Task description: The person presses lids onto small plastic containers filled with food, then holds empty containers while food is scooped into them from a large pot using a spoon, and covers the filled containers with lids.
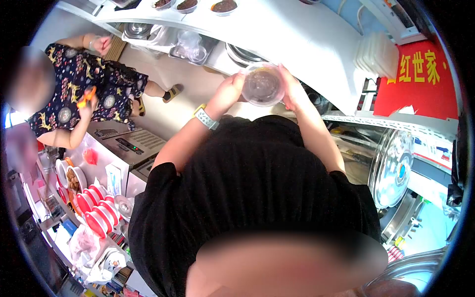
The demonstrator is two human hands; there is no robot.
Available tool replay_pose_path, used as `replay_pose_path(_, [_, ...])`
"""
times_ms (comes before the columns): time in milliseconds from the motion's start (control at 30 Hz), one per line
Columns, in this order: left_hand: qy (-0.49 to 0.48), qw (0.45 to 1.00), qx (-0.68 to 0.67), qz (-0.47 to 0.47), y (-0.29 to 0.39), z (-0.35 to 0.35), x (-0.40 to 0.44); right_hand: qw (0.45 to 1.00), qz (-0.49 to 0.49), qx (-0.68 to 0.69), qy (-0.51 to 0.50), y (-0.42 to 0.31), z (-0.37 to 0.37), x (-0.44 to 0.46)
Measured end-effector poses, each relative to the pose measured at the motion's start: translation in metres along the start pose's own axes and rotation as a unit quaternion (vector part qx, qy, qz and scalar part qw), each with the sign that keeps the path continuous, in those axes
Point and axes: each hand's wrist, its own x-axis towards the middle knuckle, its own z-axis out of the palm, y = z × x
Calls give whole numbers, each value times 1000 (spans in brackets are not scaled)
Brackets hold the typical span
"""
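Between my two hands is a clear round plastic container (263,88), held in front of my body at the edge of the white counter. My left hand (230,91), with a pale watch on its wrist, grips the container's left side. On the opposite side, my right hand (293,90) wraps round the rim. Its inside looks see-through; whether anything lies in it I cannot tell. To the right on the counter stands a stack of clear plastic containers or lids (374,55).
The white counter (307,42) bears several bowls of dark food (224,6). Below it, a shelf holds metal trays (198,54). Another person (94,89) stands at left holding something orange. Red-and-white containers (101,213) sit lower left; a large metal lid (393,168) stands right.
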Motion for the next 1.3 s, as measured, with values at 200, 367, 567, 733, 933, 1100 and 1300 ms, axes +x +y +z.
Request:
replay_pose_path(200, [-36,998,-49,8,-17,22,0,989,-96,1,111,24,-21,17])
replay_pose_path(367, [-44,993,-105,-26,3,24,1,991,-81,77,79,18,-14,-7])
replay_pose_path(567, [-4,973,-227,37,64,11,64,994,-62,86,34,-12,-25,-30])
replay_pose_path(733, [64,960,-226,154,133,10,191,988,-100,85,80,-11,-34,-59])
replay_pose_path(933, [77,962,34,259,171,-3,364,971,-128,88,180,-13,-22,-86])
replay_pose_path(1100, [135,974,112,145,180,-7,405,962,-146,118,197,-3,-20,-89])
replay_pose_path(1300, [19,952,-267,148,142,16,282,979,-129,45,150,-8,-5,-85])
